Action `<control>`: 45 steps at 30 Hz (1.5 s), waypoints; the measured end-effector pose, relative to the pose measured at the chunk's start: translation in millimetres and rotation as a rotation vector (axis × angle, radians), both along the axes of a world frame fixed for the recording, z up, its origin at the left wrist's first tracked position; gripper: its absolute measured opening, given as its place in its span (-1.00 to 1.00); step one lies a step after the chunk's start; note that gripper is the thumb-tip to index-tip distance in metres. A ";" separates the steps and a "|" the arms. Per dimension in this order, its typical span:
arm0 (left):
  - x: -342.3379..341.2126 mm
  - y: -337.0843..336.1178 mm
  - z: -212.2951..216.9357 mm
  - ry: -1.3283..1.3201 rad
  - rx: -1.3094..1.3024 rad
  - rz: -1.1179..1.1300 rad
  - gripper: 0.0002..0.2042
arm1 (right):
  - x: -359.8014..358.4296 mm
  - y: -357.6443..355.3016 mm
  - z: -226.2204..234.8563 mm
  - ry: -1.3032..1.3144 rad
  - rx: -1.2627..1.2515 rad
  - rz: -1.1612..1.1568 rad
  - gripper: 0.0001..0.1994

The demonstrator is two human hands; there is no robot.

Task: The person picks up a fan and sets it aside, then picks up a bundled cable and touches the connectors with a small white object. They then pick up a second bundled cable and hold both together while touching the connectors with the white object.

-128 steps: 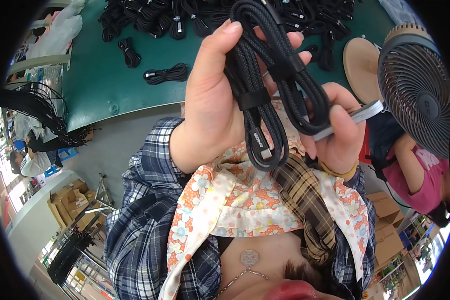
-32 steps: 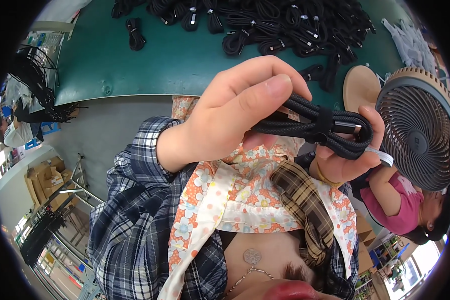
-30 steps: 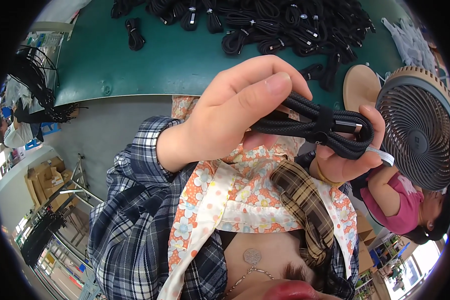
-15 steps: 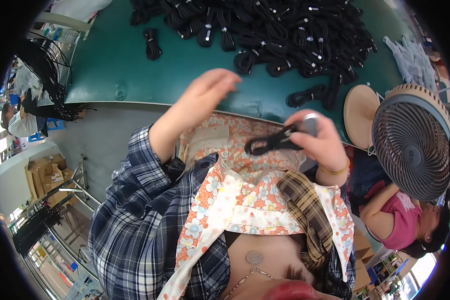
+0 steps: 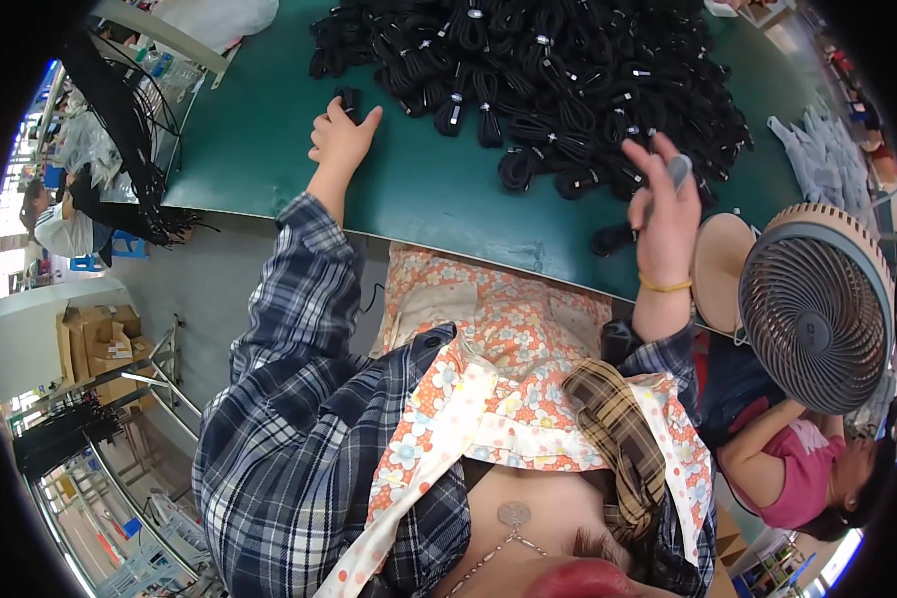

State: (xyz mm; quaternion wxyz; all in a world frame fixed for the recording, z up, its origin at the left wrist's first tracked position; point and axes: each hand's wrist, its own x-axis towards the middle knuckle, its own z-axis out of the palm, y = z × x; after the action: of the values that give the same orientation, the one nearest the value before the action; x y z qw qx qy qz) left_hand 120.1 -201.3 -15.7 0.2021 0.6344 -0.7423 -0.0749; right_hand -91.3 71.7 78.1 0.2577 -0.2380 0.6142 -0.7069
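Cable heap: The heap of black cables spread over the green table from 12 to 1 o'clock; most looked already coiled, banded and gathered.
Outside the heap: A lone bundle lay at 11 o'clock, apart from the rest. A near bundle sat at 2 o'clock, by the heap's lower edge. Long black strands hung uncoiled at 10 o'clock.
Cable look: Dark, looped into narrow ovals, cinched around the middle, with small silvery plug ends glinting.
Left hand: The left hand, at 11 o'clock, met the lone bundle, thumb standing wide of the fingers; whether it gripped could not be told.
Right hand: The right hand, at 2 o'clock, hovered with fingers loosely spread, a grey band at one finger, partly covering the near bundle.
Fan: A round desk fan stood at 3 o'clock.
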 end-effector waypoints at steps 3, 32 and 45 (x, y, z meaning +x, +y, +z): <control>-15.7 -32.3 -8.3 0.072 0.172 0.007 -0.26 | 8.8 1.9 -9.7 -0.053 0.007 0.046 -0.73; 5.9 41.8 43.3 0.606 0.401 -0.491 -0.69 | 31.5 45.7 -18.7 -0.140 0.036 0.080 -0.85; -31.7 208.8 134.0 1.117 1.521 -1.068 -0.39 | 63.6 53.5 30.0 -0.098 -0.232 0.225 -0.62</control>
State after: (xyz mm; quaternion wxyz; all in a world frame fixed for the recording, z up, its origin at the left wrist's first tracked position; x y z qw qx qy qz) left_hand 88.3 7.5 118.4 0.0064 0.0646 -0.4850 -0.8721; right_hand -27.7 125.2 108.0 0.3357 -0.2984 0.4848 -0.7505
